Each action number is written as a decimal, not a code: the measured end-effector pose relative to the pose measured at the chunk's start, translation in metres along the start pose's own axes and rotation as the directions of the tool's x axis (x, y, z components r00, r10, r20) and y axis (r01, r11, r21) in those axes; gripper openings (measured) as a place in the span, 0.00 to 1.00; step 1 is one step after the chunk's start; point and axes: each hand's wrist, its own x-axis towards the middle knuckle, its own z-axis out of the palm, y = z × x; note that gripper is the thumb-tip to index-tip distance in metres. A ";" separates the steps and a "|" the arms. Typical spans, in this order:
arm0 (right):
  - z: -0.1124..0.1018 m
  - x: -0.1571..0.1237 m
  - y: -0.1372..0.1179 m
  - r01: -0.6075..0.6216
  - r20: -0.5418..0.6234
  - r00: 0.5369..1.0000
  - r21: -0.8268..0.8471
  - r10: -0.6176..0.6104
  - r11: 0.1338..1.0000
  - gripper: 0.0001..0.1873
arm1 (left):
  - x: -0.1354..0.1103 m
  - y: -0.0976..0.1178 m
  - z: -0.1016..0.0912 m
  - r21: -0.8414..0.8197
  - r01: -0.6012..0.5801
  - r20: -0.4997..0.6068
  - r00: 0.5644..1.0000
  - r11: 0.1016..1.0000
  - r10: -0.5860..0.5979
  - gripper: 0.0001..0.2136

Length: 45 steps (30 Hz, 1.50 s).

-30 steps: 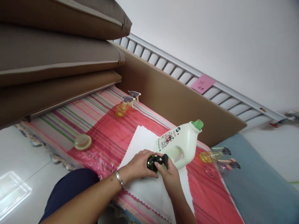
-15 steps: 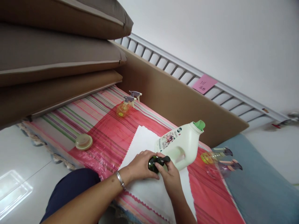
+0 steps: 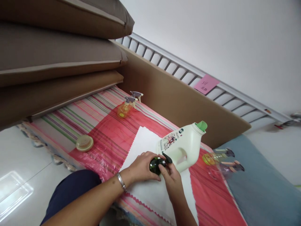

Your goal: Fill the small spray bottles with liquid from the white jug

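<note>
A small dark green pump bottle (image 3: 154, 165) with a black pump head (image 3: 167, 158) is between my hands, above the white cloth (image 3: 138, 191). My left hand (image 3: 142, 167) wraps round the bottle's body from the left. The fingers of my right hand (image 3: 171, 174) are closed round the pump's collar. Right behind them stands a large pale green jug (image 3: 192, 144) with a floral label and a handle. A bright green cap or spout (image 3: 201, 126) sits at the jug's mouth, and its lower part is hidden by my hands.
Spray bottles (image 3: 124, 110) stand at the back left, and two clear bottles with dark tops (image 3: 215, 158) at the right. A round lidded container (image 3: 84, 143) rests on the striped cloth (image 3: 70, 122). Brown cushions (image 3: 58, 53) are stacked on the left; a brown board (image 3: 169, 91) stands behind.
The black pump head has turned, its nozzle now pointing up and away from me instead of to the right. My right fingers have shifted slightly on it; my left hand stays put.
</note>
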 end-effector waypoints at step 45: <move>-0.014 0.005 -0.051 -0.094 -0.215 0.976 -0.295 0.030 0.951 0.21 | -0.003 -0.002 0.011 0.070 0.099 -0.035 0.995 0.993 -0.097 0.37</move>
